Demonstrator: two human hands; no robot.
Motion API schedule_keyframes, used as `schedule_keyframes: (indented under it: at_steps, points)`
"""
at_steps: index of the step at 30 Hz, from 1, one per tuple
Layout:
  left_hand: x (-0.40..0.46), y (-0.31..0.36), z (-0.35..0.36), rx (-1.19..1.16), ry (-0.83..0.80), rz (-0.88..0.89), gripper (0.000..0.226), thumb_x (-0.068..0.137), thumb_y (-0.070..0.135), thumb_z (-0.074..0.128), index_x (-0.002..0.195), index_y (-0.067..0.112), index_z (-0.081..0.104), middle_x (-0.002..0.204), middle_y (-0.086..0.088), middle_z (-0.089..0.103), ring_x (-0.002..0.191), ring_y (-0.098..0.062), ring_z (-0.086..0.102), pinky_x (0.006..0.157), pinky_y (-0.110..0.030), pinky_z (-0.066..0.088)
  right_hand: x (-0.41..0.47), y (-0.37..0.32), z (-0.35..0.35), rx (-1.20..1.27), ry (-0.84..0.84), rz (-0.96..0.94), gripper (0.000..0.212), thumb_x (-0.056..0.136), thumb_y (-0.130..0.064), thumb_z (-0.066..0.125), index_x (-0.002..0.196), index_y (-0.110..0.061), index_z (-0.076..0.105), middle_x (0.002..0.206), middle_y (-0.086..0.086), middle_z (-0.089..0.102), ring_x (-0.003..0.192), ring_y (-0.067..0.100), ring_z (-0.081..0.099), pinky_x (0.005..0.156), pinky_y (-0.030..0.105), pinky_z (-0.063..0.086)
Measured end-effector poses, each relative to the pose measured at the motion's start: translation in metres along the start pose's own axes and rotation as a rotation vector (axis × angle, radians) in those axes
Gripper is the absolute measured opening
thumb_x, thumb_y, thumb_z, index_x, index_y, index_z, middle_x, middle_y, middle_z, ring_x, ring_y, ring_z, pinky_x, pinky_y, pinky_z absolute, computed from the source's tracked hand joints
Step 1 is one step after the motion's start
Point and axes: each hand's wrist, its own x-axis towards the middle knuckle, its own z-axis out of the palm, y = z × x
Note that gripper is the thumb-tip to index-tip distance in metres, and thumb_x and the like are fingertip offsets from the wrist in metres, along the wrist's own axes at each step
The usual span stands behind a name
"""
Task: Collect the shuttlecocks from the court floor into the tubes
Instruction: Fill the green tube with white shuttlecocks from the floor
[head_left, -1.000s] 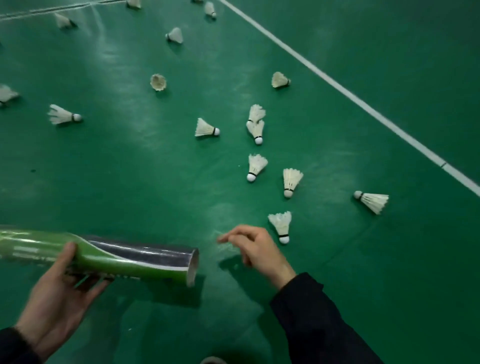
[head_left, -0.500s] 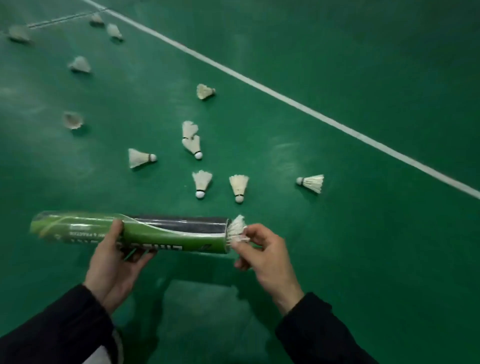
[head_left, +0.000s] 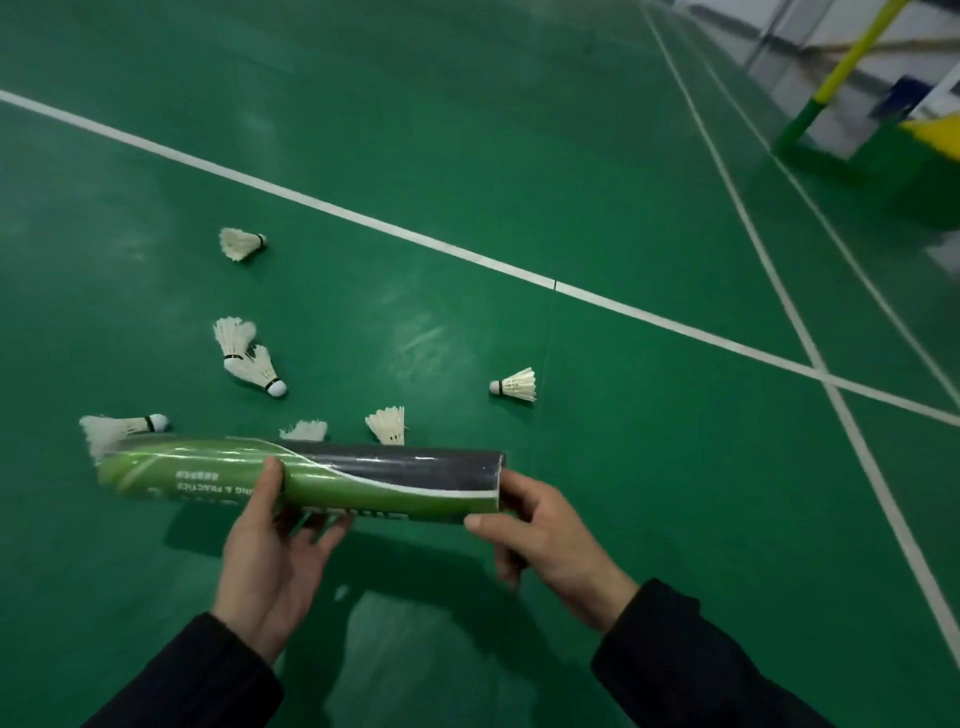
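Left hand (head_left: 270, 561) grips the tube (head_left: 311, 480) mid-body; right hand (head_left: 545, 545) cups its open end, hold unclear. We're between pickups, likely. Next: nearest shuttlecock (head_left: 387, 425) on the floor (head_left: 571, 156), cork first.

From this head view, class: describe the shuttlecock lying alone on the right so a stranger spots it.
Find the long white line crossing the green floor. Below it, right of the others, lies the lone shuttlecock, cork pointing left, nothing touching it.
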Motion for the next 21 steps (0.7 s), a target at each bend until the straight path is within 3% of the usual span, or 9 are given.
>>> schedule_keyframes:
  at_steps: [3, 5, 9, 11, 13, 16, 17, 19, 21]
  points:
    - [0.003, 0.009, -0.006, 0.027, 0.013, 0.032, 0.032, 0.101, 0.041, 0.058, 0.121, 0.017, 0.062, 0.13, -0.01, 0.068, 0.122, -0.026, 0.064, 0.094, -0.047, 0.057, 0.013, -0.004, 0.009, -0.091, -0.068, 0.069, 0.031, 0.099, -0.03, 0.061, 0.127, -0.017, 0.066, 0.05, -0.011, 0.049, 0.04, 0.006, 0.039, 0.04, 0.019, 0.032]
    - [0.008, 0.007, -0.003, 0.063, -0.007, 0.041, 0.046, 0.1, 0.043, 0.057, 0.133, 0.013, 0.059, 0.127, -0.009, 0.069, 0.122, -0.024, 0.064, 0.096, -0.047, 0.057, 0.019, -0.003, 0.006, -0.135, -0.178, 0.146, 0.05, 0.094, -0.044, 0.06, 0.128, -0.007, 0.063, 0.052, -0.001, 0.05, 0.04, 0.008, 0.04, 0.04, 0.02, 0.034]
    - [0.028, 0.007, -0.004, 0.087, 0.017, 0.07, 0.058, 0.099, 0.043, 0.059, 0.144, 0.008, 0.054, 0.132, -0.012, 0.066, 0.123, -0.026, 0.063, 0.089, -0.049, 0.061, 0.048, 0.011, -0.02, 0.086, -0.339, 0.261, 0.051, 0.096, -0.048, 0.06, 0.132, -0.012, 0.056, 0.113, 0.007, 0.063, 0.056, 0.014, 0.059, 0.045, 0.023, 0.05]
    - [0.037, 0.009, -0.012, 0.051, 0.106, 0.128, 0.051, 0.095, 0.046, 0.062, 0.135, 0.014, 0.06, 0.131, -0.009, 0.065, 0.121, -0.024, 0.062, 0.097, -0.051, 0.056, 0.082, 0.019, -0.041, 0.131, -0.171, 0.201, 0.041, 0.1, -0.045, 0.057, 0.122, -0.012, 0.065, 0.115, 0.001, 0.071, 0.054, 0.013, 0.056, 0.049, 0.024, 0.048]
    - [0.04, 0.012, -0.017, 0.022, 0.175, 0.167, 0.042, 0.084, 0.05, 0.065, 0.115, 0.023, 0.063, 0.121, -0.003, 0.064, 0.115, -0.019, 0.061, 0.102, -0.052, 0.046, 0.134, 0.037, -0.071, 0.119, 0.232, 0.153, 0.024, 0.1, -0.032, 0.062, 0.114, -0.014, 0.068, 0.114, 0.001, 0.074, 0.056, 0.013, 0.054, 0.052, 0.025, 0.049]
    - [0.036, 0.011, -0.021, 0.032, 0.292, 0.167, 0.036, 0.078, 0.049, 0.063, 0.102, 0.023, 0.059, 0.108, -0.003, 0.06, 0.101, -0.017, 0.06, 0.1, -0.049, 0.043, 0.212, 0.071, -0.114, 0.057, 0.697, 0.152, 0.03, 0.094, -0.017, 0.068, 0.123, -0.021, 0.06, 0.13, 0.003, 0.065, 0.09, 0.022, 0.068, 0.082, 0.04, 0.06]
    - [0.034, 0.007, -0.024, 0.033, 0.332, 0.157, 0.03, 0.085, 0.047, 0.061, 0.1, 0.021, 0.058, 0.105, -0.004, 0.058, 0.097, -0.018, 0.058, 0.102, -0.048, 0.042, 0.231, 0.083, -0.124, 0.051, 0.712, 0.178, 0.045, 0.093, -0.015, 0.069, 0.135, -0.02, 0.054, 0.135, 0.0, 0.061, 0.098, 0.025, 0.067, 0.089, 0.044, 0.059]
    - [0.031, 0.002, -0.031, 0.026, 0.399, 0.134, 0.025, 0.098, 0.044, 0.054, 0.099, 0.019, 0.058, 0.103, -0.006, 0.057, 0.094, -0.021, 0.056, 0.103, -0.052, 0.046, 0.257, 0.104, -0.136, 0.08, 0.661, 0.237, 0.062, 0.092, -0.013, 0.071, 0.147, -0.014, 0.044, 0.129, 0.001, 0.059, 0.096, 0.024, 0.066, 0.081, 0.042, 0.059]
    - [0.026, 0.001, -0.035, 0.007, 0.416, 0.124, 0.028, 0.098, 0.043, 0.054, 0.103, 0.017, 0.061, 0.105, -0.01, 0.06, 0.097, -0.025, 0.058, 0.08, -0.045, 0.062, 0.264, 0.113, -0.138, 0.039, 0.618, 0.239, 0.048, 0.09, -0.012, 0.073, 0.136, -0.007, 0.058, 0.112, 0.006, 0.068, 0.083, 0.02, 0.063, 0.07, 0.036, 0.054]
